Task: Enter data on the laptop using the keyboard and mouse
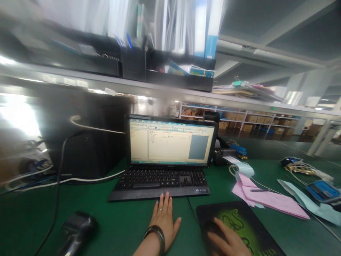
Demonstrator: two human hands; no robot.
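Your left hand point(165, 222), bottom centre of the frame: palm down on the green desk point(119, 225), fingers extended and slightly apart, thumb out to the right, grip wide, holding nothing. Fingertips at the front edge of the black keyboard point(160, 193), mid-frame. Ring on one finger, dark bracelet point(157, 233) on your wrist.

Your right hand point(230, 240), bottom edge right of centre, blurred: fingers laid over the black mouse point(210, 231), so you're holding that; how firmly, can't tell. Mouse sits at the left part of the dark mouse pad point(245, 222) with green snake print, lower right of centre. Its cord runs up toward the keyboard.

Monitor point(170, 142) right behind the keyboard, centre of frame, lit, software window up, text too small to read. Dark handheld scanner point(78, 225) lower left, blurred, well apart from your left hand. Black computer case point(77, 149) left of the monitor, pale cable in front of it.

Right side: pink papers point(271, 199) with a dark pen point(260, 190) on top, pale blue strip point(295, 193) beside them, blue device point(323, 191) near the right edge. Shelf point(160, 90) across the upper frame, holding black organisers point(183, 81) and blurred folders point(176, 28). Racks with cartons point(246, 127) in the background, right.
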